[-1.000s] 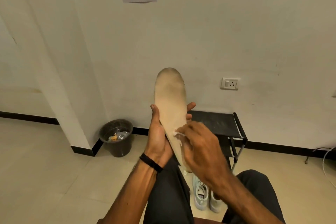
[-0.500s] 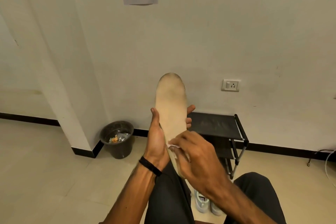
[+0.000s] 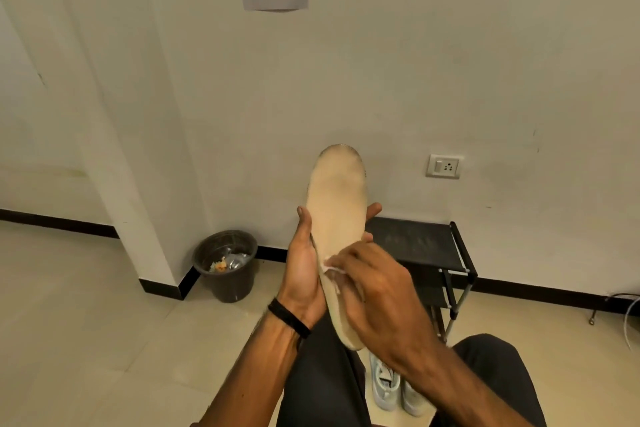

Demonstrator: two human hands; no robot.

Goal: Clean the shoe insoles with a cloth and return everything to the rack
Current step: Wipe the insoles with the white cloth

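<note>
A beige shoe insole [image 3: 337,204] stands upright in front of me, its toe end darker and pointing up. My left hand [image 3: 303,274] grips it from behind at mid-length, thumb on its left edge and fingertips showing at its right edge. My right hand [image 3: 374,291] pinches a small white cloth [image 3: 331,270] against the insole's lower half, and covers most of the cloth and the heel end. A pair of white sneakers [image 3: 394,388] sits on the floor between my knees. The black shoe rack [image 3: 426,246] stands against the wall behind my hands.
A dark waste bin [image 3: 227,265] with scraps stands at the foot of a white pillar [image 3: 114,149] on the left. A wall socket [image 3: 445,166] is above the rack. A cable [image 3: 623,305] lies at the far right. The floor is pale tile.
The insole and both hands have sunk lower in the view, as the camera tilted up. My right hand with the cloth has shifted slightly along the insole's lower half.
</note>
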